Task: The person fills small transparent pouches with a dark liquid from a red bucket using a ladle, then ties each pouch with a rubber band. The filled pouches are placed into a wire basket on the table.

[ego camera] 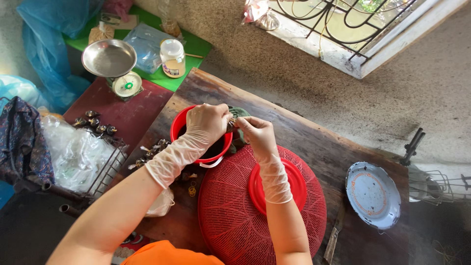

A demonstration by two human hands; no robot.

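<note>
Head view, looking down. Both hands in thin translucent gloves meet above red bowl (182,123) at far edge of dark wooden table (314,142). Left hand (206,122) and right hand (255,133) almost touching, fingers pinched closed on same small dark bundle (231,121) between them; green leaf (238,113) just behind. Bundle sits at fingertips of both, equally near; its long axis too small to tell. Forearms converge from near edge, right one crossing red woven dome cover (221,206). Small wrapped pieces (149,152) left of bowl.
</note>
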